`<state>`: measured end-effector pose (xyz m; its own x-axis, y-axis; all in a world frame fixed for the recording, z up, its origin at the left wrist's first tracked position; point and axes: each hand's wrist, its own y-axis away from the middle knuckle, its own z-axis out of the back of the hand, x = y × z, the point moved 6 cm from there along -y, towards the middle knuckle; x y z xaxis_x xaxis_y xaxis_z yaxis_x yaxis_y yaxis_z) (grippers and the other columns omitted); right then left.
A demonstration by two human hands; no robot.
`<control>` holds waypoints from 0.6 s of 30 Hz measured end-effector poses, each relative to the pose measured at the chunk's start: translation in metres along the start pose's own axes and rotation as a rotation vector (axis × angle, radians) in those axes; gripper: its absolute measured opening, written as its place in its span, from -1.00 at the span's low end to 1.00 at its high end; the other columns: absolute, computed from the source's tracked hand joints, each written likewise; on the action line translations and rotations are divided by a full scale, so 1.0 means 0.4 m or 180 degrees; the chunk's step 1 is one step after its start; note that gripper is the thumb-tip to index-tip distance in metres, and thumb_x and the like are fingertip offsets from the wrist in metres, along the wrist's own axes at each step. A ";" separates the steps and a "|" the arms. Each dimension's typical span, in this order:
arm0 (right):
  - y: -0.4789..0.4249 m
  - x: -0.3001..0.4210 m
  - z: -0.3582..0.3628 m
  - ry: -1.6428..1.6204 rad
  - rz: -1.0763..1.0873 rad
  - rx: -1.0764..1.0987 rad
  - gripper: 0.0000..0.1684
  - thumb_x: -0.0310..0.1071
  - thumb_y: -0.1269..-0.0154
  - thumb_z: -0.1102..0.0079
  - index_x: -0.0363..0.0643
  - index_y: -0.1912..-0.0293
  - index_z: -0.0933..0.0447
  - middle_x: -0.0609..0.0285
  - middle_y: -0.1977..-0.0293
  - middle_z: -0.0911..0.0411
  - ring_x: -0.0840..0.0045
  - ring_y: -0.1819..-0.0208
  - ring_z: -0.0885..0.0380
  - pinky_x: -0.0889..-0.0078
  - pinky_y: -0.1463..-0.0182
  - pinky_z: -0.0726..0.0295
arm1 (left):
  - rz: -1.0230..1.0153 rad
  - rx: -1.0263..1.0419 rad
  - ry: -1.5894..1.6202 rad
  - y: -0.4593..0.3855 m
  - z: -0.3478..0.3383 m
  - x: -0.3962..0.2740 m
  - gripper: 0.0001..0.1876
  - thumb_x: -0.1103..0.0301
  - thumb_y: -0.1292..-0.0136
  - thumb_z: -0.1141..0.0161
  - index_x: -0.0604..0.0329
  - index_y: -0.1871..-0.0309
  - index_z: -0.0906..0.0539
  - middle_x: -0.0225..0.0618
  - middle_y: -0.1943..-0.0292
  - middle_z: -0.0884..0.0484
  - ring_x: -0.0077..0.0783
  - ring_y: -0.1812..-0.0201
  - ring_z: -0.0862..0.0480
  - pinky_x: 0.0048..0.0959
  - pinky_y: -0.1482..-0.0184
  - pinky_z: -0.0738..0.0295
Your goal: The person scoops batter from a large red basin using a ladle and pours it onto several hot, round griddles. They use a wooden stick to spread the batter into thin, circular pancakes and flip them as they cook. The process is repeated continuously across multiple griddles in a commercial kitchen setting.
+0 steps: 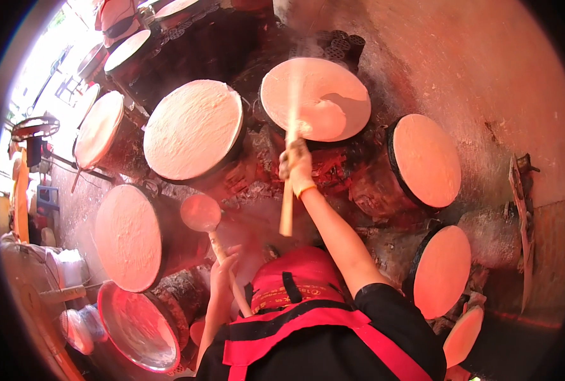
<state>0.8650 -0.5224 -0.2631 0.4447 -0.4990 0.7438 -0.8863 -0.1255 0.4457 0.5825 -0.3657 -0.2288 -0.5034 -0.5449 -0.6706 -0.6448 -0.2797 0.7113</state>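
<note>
My right hand [296, 164] is closed around a pale wooden stick [287, 209], which reaches up across a round griddle [270, 90]. Near the stick lies a thick patch of pale batter [325, 119], and a darker area shows at its upper right. Lower left, my left hand [226, 266] is at the wooden handle [238, 295] of a round ladle [200, 213]. The thumb and a finger lie along the handle; the ladle's bowl is raised beside a coated round griddle [127, 238]. The stick's far end is blurred.
More coated round griddles stand around me, at upper left [194, 129] and right [426, 161]. A wide metal basin [139, 326] sits at lower left. Perforated coal briquettes [337, 47] are piled behind the griddles. A wooden board [523, 205] leans at the right wall. Another person [116, 21] stands far upper left.
</note>
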 end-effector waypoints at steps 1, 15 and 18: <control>0.025 -0.025 0.009 0.0665 -0.0190 0.0268 -0.70 -0.04 -0.43 0.05 0.27 -0.10 -0.32 0.38 0.61 -0.32 0.73 0.77 -0.16 0.61 0.77 -0.15 | -0.0032 0.0019 -0.0095 -0.010 -0.009 0.006 -0.68 0.44 -0.21 -0.11 0.20 -0.06 -0.56 -0.51 0.16 -0.46 -0.71 0.15 -0.46 -0.73 0.02 -0.42; 0.092 0.115 0.257 0.1164 -0.0743 0.1034 -0.47 0.07 -0.34 -0.06 0.26 -0.25 -0.28 0.37 0.57 -0.38 0.78 0.77 -0.14 0.67 0.75 -0.11 | -0.0085 0.0253 -0.0107 -0.077 -0.261 0.033 -0.64 0.40 -0.22 -0.11 0.31 -0.09 -0.57 -0.23 -0.29 -0.28 -0.53 -0.31 -0.24 -0.55 -0.26 -0.17; 0.065 0.184 0.424 0.0948 -0.0724 0.0886 -0.41 0.11 -0.31 -0.08 0.32 -0.29 -0.25 0.39 0.58 -0.35 0.78 0.76 -0.11 0.67 0.73 -0.11 | -0.0133 0.0229 -0.0069 -0.078 -0.323 0.024 -0.64 0.38 -0.23 -0.11 0.28 -0.09 -0.57 -0.26 -0.29 -0.29 -0.52 -0.26 -0.29 -0.54 -0.25 -0.19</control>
<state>0.8529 -0.7079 -0.2814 0.6134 -0.1695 0.7714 -0.7449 -0.4488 0.4937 0.6720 -0.4645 -0.2301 -0.4870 -0.5163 -0.7044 -0.7049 -0.2439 0.6661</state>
